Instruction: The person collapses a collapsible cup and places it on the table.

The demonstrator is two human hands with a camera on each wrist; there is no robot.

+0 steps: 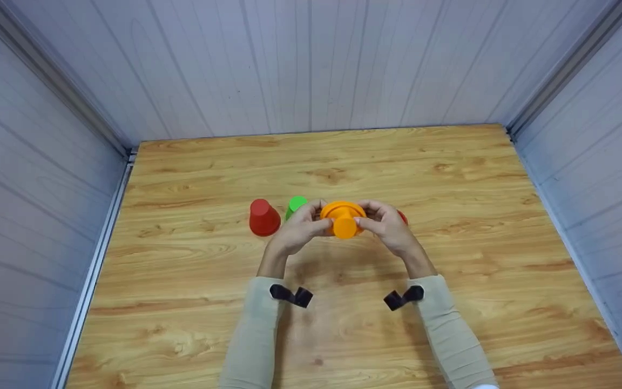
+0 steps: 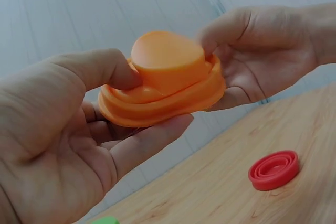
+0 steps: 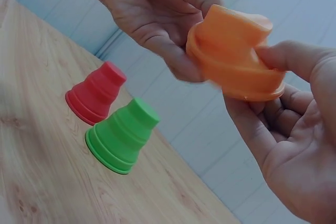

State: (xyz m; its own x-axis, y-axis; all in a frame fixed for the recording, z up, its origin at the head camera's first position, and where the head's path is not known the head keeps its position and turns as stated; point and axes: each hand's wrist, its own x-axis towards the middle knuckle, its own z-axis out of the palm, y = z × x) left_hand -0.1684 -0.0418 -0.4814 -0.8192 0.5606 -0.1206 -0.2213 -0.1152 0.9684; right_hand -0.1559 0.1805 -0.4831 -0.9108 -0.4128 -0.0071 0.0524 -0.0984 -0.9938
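Note:
An orange collapsible cup (image 1: 345, 228) is held up above the table between both hands. In the wrist views its soft wall looks partly folded and skewed, with the narrow flat base pointing up. My left hand (image 1: 299, 233) pinches one side of it, thumb pressed in by the base and fingers under the rim. On the opposite side my right hand (image 1: 393, 231) pinches it likewise. Beyond the left hand a green collapsible cup (image 3: 123, 136) stands extended, base up; the head view shows only part of it. Beside it is an extended red collapsible cup (image 1: 263, 219), also base up.
A second red cup (image 2: 273, 170), folded flat into rings, lies on the table and is mostly covered by the right hand in the head view. Pale panel walls (image 1: 311, 65) enclose the wooden table (image 1: 197, 302) at the back and both sides.

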